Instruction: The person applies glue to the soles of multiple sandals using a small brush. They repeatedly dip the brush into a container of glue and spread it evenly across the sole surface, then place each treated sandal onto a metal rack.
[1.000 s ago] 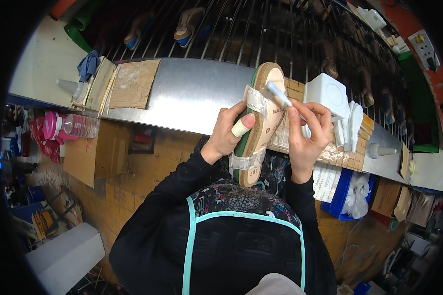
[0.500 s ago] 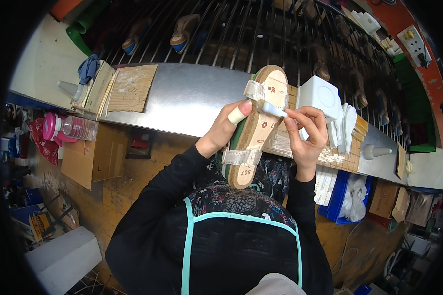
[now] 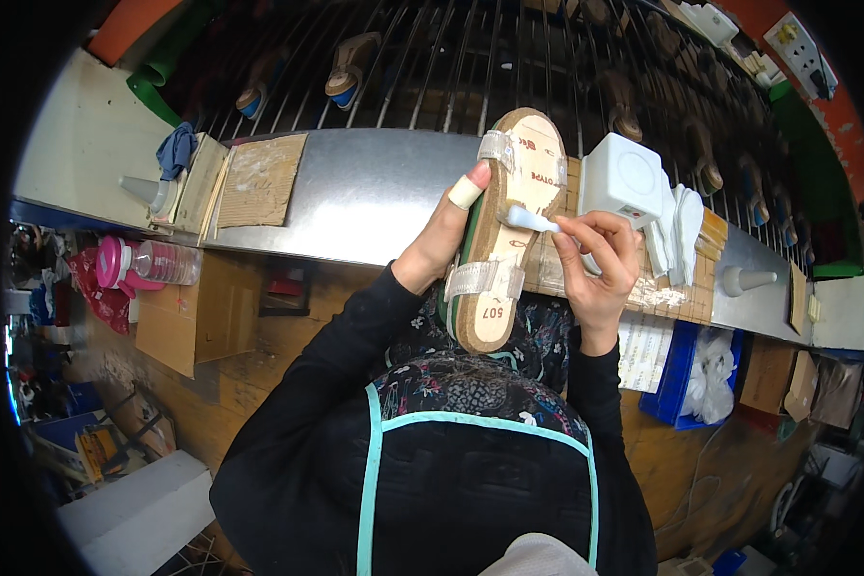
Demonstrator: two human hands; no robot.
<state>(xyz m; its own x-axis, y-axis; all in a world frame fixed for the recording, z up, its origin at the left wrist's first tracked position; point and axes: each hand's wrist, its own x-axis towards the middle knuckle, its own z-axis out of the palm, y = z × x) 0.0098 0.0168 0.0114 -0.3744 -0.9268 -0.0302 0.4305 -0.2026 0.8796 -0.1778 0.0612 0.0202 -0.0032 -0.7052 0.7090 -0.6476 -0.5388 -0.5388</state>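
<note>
Sandal at 12 o'clock of floral apron; left hand clamps its 9 o'clock edge, right hand pinches pale applicator from 3 o'clock; probably light, stiff; grip cork-coloured rim, straps look floppy

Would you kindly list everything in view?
sandal: 1, tan and green, centre
tool: 1, white, at sandal
bench: 1, silver, behind sandal
container: 1, white, right of sandal
pads: several, white, beside container
cones: 2, grey, bench ends
cardboard: 1, brown, bench left
cloth: 1, blue, far left
bottle: 1, transparent, below cloth
cartons: 2+, brown, below bench
bin: 1, blue, lower right
shoes: several, mostly brown, top
apron: 1, black, bottom
clutter: uncountable, mixed, edges
left hand: 1, black-sleeved, holding sandal
right hand: 1, black-sleeved, holding tool
</note>
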